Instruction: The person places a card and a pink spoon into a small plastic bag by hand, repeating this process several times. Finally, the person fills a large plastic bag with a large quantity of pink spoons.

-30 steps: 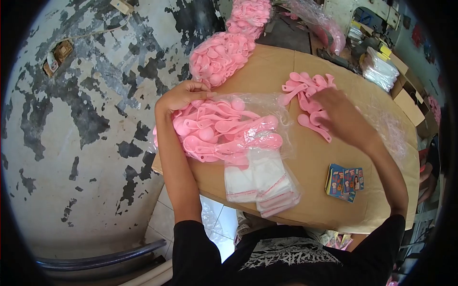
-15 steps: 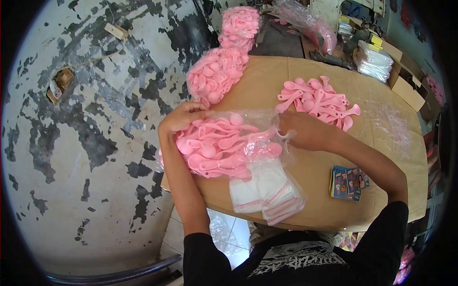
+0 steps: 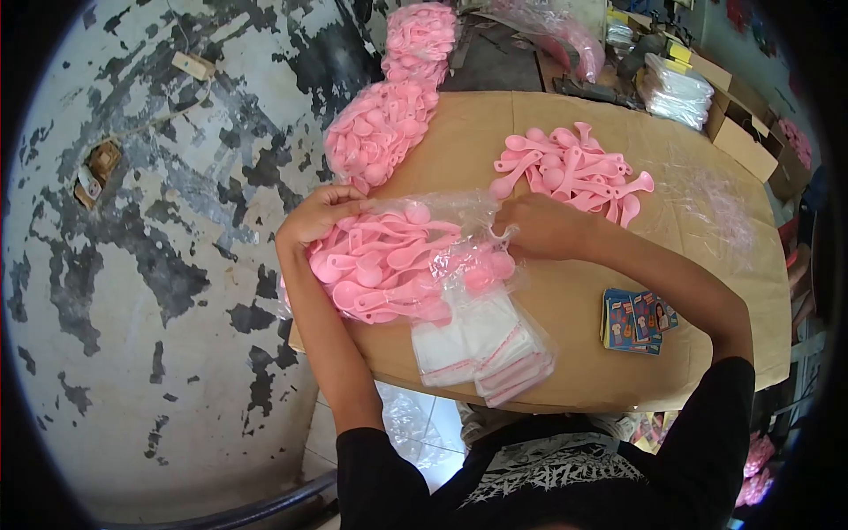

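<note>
A clear plastic bag (image 3: 477,212) full of pink plastic spoons (image 3: 389,265) lies in front of me. My left hand (image 3: 322,216) is at the bag's upper left end, its fingers curled over the plastic and thumb toward the spoons. At the right end, my right hand (image 3: 541,225) is closed on the bag's gathered edge; its fingertips are partly hidden. Just beyond that hand is a loose pile of pink spoons (image 3: 565,172). A stack of folded white plastic bags (image 3: 477,344) lies at the filled bag's near side, partly under it.
Two filled bags of pink spoons (image 3: 380,132) stand at the table's far left, by the peeling wall (image 3: 159,221). Small printed cards (image 3: 632,322) lie at right. Plastic scraps (image 3: 720,208), packed clear bags (image 3: 676,93) and a cardboard box (image 3: 742,141) are farther right.
The whole view has shifted slightly, so things appear farther left and higher. Both hands stay at the bag's two ends, and the plastic by my right hand has moved a little.
</note>
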Motion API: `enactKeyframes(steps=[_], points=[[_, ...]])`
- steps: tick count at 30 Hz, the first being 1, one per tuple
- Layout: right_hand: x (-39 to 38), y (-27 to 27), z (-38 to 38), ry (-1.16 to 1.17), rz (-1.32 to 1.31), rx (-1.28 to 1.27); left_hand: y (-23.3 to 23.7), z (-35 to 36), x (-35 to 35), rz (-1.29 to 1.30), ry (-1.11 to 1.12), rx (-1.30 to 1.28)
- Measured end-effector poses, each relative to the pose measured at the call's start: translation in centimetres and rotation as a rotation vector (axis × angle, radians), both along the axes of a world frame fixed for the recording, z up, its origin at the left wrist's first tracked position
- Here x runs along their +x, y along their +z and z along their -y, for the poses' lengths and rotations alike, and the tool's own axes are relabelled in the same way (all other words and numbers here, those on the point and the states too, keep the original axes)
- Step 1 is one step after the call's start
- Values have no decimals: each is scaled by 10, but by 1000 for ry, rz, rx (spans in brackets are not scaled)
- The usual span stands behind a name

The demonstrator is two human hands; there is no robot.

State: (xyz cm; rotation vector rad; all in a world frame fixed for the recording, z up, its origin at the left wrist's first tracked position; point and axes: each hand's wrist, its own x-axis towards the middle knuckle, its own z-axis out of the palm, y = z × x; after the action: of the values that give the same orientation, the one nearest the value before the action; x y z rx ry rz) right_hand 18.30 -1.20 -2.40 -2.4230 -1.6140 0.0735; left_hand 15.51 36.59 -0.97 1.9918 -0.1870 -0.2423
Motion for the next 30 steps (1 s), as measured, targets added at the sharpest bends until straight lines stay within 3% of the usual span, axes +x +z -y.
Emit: enactKeyframes(steps=[6, 9, 11, 14, 15, 17, 19, 21, 23, 24, 30], points=[[0, 19, 14, 52, 282, 169, 3, -3, 1, 10, 10, 111], [-4, 71, 48, -17, 401, 95, -3, -5, 2, 38, -2, 121], [5, 82, 75, -187, 302, 60, 1, -3, 1, 21, -7, 118], [-11, 91, 82, -566, 443, -257, 1, -1, 0, 31, -25, 84], [-7, 82, 85, -434, 474, -132, 3, 0, 0, 52, -25, 116], [-9, 66, 64, -220, 231, 70, 3, 1, 0, 25, -18, 76], [-11, 41, 32, 97, -40, 98, 6, 3, -2, 10, -4, 76], [-24, 38, -11, 7, 13, -361, 2, 1, -1, 7, -11, 64], [-9, -12, -27, 189, -189, 57, 4, 0, -1, -7, -9, 60], [-4, -27, -36, 237, -166, 153, 3, 1, -2, -4, -17, 38], [1, -44, -51, 226, 48, 340, 2, -3, 2, -19, -52, 22]])
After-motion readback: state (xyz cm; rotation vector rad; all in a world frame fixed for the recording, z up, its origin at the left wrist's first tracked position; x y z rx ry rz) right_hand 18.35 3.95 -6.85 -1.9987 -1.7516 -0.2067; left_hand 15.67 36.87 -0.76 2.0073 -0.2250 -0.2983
